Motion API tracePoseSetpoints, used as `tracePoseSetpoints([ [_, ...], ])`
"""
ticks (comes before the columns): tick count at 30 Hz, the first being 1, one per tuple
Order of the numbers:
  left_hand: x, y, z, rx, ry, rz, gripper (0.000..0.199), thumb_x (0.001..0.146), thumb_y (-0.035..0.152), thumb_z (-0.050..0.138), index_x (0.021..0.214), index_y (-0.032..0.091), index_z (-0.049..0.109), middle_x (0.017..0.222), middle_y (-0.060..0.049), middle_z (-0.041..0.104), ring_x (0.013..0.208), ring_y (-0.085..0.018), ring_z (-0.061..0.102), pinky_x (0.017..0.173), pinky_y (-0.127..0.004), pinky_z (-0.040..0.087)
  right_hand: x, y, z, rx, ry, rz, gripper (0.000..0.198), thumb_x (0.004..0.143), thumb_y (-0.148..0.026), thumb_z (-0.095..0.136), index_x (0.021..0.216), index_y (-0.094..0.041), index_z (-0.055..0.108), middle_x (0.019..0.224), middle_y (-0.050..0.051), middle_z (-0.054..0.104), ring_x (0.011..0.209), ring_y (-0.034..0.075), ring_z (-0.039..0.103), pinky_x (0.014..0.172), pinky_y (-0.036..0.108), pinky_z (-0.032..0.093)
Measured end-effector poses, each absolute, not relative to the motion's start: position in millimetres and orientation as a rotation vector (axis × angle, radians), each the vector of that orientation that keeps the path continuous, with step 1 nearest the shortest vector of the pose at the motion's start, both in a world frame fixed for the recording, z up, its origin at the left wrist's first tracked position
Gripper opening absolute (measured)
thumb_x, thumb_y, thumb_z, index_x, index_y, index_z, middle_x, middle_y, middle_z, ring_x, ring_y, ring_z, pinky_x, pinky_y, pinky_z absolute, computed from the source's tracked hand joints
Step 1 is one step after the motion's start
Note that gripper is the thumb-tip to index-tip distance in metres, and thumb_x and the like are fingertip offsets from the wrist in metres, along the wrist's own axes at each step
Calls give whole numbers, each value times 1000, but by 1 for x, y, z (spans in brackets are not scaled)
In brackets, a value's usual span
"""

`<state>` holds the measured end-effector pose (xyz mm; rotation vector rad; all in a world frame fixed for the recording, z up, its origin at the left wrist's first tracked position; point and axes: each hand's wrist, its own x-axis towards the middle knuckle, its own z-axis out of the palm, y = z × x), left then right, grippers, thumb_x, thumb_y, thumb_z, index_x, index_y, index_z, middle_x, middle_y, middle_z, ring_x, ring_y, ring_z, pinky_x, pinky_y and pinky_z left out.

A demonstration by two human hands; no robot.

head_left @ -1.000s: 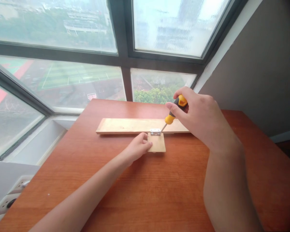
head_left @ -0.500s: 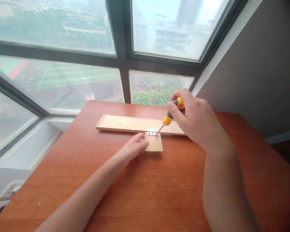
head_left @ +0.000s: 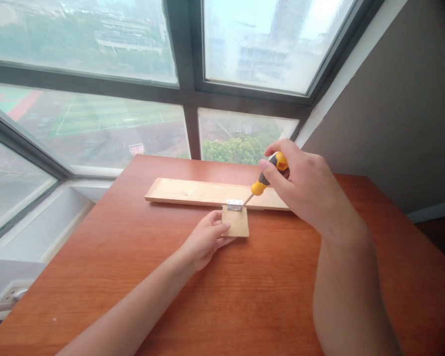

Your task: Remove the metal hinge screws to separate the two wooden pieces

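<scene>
My left hand grips a small square wooden board by its left side, thumb on top and fingers underneath. A silver metal hinge lies across the board's far edge, where it meets a long pale wooden plank. My right hand is closed around the yellow and black handle of a screwdriver. The screwdriver slants down to the left, its tip at the right end of the hinge. Whether the tip sits in a screw is too small to tell. My right hand hides the plank's right end.
Everything rests on a reddish-brown wooden table. Beyond its far edge stand large windows with grey frames. A grey wall rises at the right, and a wall socket is at the lower left.
My left hand has shifted its hold, with its fingers now further under the small board. My right hand and the screwdriver have moved slightly right and down.
</scene>
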<state>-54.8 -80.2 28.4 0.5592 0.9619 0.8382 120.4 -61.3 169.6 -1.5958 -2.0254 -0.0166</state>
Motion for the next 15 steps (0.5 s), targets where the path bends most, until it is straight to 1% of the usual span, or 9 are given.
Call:
tracePoseSetpoints([
  [5,-49,-81,19,508,971,900,24,79,4,60,101,14,57,102,-12,70,92,-19,70,85,-33,58,120,-62,170,-1610,-2032,-8,19,90,-30,47,104,-22,59,79,2,67,65,17,56,62,30,38],
  [9,-48,-81,17,495,960,912,26,79,4,61,102,14,58,103,-12,71,92,-19,70,85,-33,58,118,-63,171,-1568,-2050,50,28,84,-21,49,111,-22,58,98,3,68,77,18,59,71,31,42],
  [11,-49,-81,18,494,963,905,26,80,4,60,103,14,57,103,-12,71,91,-19,71,85,-33,58,118,-64,171,-1569,-2054,47,27,85,-25,50,111,-23,59,101,4,68,79,19,60,70,32,43],
  [14,-49,-81,20,496,970,891,25,81,3,58,103,14,57,101,-11,71,89,-19,71,85,-34,58,117,-64,170,-1638,-2020,-78,25,88,-39,53,106,-23,61,89,4,68,72,20,59,65,33,40],
  [15,-49,-81,20,498,969,888,25,80,3,58,103,14,57,101,-11,71,89,-19,71,85,-34,58,117,-64,170,-1653,-2007,-119,25,88,-41,53,104,-23,62,85,4,68,70,20,58,64,33,39],
])
